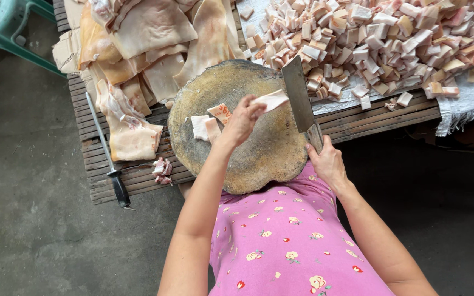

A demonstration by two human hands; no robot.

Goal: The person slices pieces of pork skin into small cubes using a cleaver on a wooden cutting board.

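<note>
Heap of cut pork cubes [390, 38] far right on white cloth [467, 98], uncut skin slabs [149, 49] far left, sharpening steel [108, 153] on slatted bench [368, 118], green plastic chair [6, 27] far left.

The scene is being viewed by a single camera worn on the head, pointing almost straight down from above the person's chest. The round wooden chopping block [231, 126] is being kept near the centre at close range, with both forearms entering from the lower edge. The slatted wooden bench [379, 118] is being taken in across the upper half, while grey concrete floor [28, 219] is being shown at left and right.
</note>
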